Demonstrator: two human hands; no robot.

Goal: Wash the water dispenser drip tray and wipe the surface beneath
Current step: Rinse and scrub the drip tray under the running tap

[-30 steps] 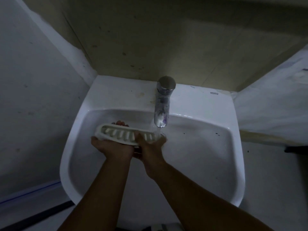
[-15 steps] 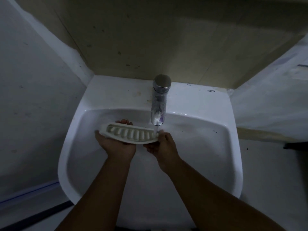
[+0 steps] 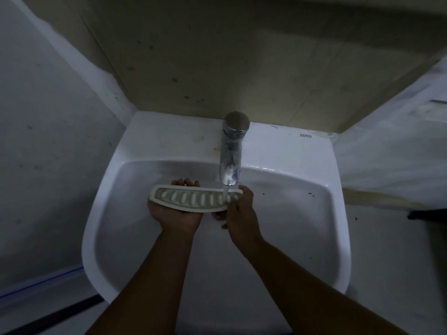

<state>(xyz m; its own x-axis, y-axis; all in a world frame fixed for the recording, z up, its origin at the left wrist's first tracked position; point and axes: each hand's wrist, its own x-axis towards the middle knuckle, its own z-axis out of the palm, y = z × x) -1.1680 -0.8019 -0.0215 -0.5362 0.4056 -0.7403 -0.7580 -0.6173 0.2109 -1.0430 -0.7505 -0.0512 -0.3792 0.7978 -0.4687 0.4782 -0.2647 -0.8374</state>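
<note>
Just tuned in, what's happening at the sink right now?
A person is rinsing the drip tray over the white sink. The left hand cradles it from beneath, fingers curled over its far edge; the right hand holds its right end. Water from the tap falls on the slotted top near that end.

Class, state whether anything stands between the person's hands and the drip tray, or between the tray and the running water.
Nothing visible does. The left hand holds the drip tray from beneath, the right hand grips its right end, and the stream from the tap lands on the tray's slotted top.
</note>
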